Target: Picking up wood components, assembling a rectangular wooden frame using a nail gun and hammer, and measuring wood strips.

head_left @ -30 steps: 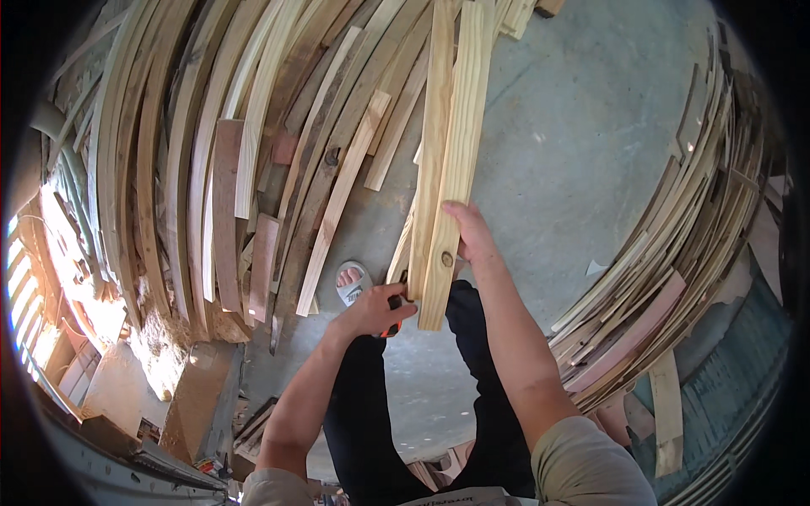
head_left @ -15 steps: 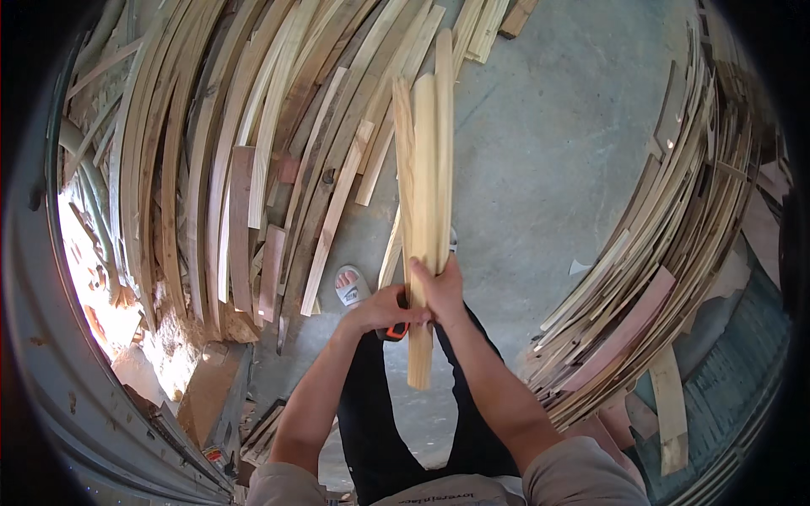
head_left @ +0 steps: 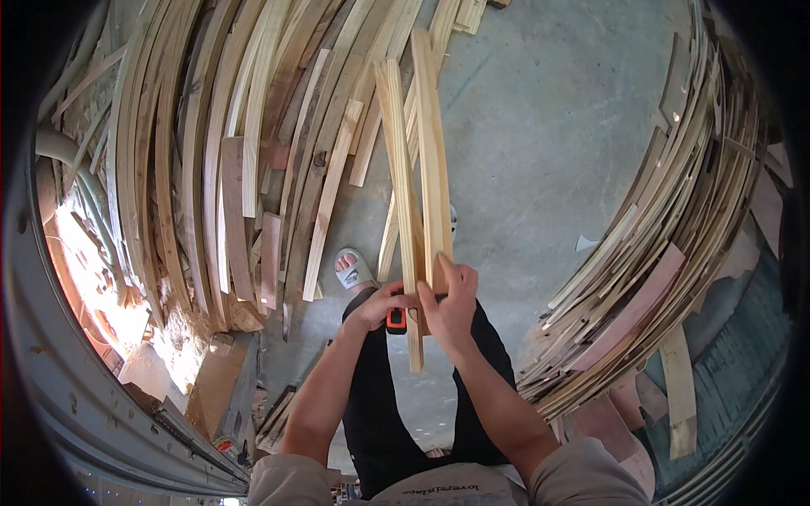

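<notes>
Two long pale wooden strips are in front of me, fanned apart at their far ends. My left hand (head_left: 377, 309) is closed at the near part of the left strip (head_left: 400, 177), its thumb against the wood. Under that hand shows a small red-and-black tape measure (head_left: 396, 321), partly hidden by the fingers. My right hand (head_left: 450, 305) grips the near end of the right strip (head_left: 434, 160), with the thumb toward the left strip. The left strip's near end sticks out below both hands.
Many long boards (head_left: 202, 152) lie side by side at the left. A dense heap of thin wood strips (head_left: 650, 287) curves along the right. Bare concrete floor (head_left: 540, 152) lies between. My sandalled foot (head_left: 350, 268) stands near the boards; a corrugated metal panel (head_left: 93, 405) borders the lower left.
The bunched strips have spread into two separate pieces, the left one swinging left. My right hand has shifted slightly right and down, and the tape measure shows more.
</notes>
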Demonstrator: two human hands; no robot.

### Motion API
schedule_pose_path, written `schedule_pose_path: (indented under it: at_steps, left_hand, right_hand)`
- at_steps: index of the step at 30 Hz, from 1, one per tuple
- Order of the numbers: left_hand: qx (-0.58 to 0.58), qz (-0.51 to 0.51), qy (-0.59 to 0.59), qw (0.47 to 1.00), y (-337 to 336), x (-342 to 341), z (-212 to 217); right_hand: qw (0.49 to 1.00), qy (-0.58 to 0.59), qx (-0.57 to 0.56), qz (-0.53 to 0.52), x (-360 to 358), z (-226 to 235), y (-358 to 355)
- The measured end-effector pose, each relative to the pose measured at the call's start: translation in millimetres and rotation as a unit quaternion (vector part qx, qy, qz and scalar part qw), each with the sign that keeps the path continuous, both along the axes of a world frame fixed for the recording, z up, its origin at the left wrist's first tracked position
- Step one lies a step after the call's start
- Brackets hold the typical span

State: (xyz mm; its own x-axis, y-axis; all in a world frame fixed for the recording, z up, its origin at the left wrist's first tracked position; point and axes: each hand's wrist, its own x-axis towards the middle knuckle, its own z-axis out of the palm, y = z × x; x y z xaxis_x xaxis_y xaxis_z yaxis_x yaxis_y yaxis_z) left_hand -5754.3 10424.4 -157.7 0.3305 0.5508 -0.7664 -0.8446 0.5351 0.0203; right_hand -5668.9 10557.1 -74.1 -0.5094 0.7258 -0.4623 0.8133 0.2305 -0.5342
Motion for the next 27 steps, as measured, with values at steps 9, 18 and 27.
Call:
schedule_pose_path:
  at_steps: [9,18,27]
  left_hand:
    - [-0.006,-0.019,0.017,1.000,-1,6,2]
    - [0.026,-0.313,0.313,0.896,36,0,41]
    - [0.011,-0.347,0.251,0.903,-27,24,134]
  right_hand:
    - [0.976,0.093,-0.197,0.006,78,49,-39]
    - [0.642,0.152,-0.689,-0.299,33,-101,28]
    - [0.622,0.082,-0.702,-0.335,54,-2,-27]
